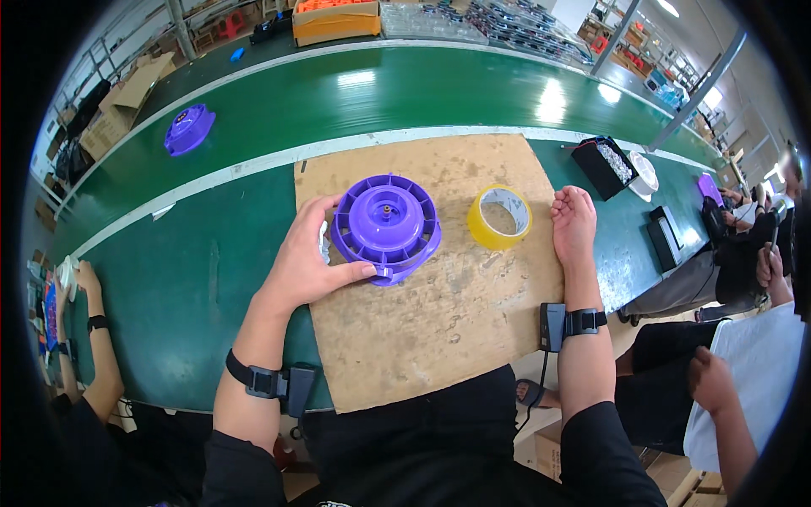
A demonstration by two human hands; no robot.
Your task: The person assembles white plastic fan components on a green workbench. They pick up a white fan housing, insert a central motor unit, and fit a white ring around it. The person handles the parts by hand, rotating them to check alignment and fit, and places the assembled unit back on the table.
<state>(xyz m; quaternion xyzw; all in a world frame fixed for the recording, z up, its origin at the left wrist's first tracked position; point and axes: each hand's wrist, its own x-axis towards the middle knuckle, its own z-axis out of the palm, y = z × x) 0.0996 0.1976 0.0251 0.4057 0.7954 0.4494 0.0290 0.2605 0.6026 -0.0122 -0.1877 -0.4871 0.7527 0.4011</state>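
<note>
A round purple plastic housing (387, 221) with ribbed slots and a small brass-coloured piece at its centre lies on a brown cardboard sheet (439, 329). My left hand (306, 253) grips it from the left, thumb on the front tab and fingers behind the rim. Something whitish shows between that palm and the housing; I cannot make it out. To the right of the housing is a roll of yellow tape (476, 226). My right hand (574, 221) rests at the sheet's right edge, apart from the tape, fingers curled in; anything inside them is hidden.
A green conveyor belt (422, 89) runs behind the table, carrying another purple housing (189, 129). At the right stand a black box (598, 169) of small silvery parts, a white dish (644, 176) and a black tray (665, 238). Co-workers' arms are at both sides.
</note>
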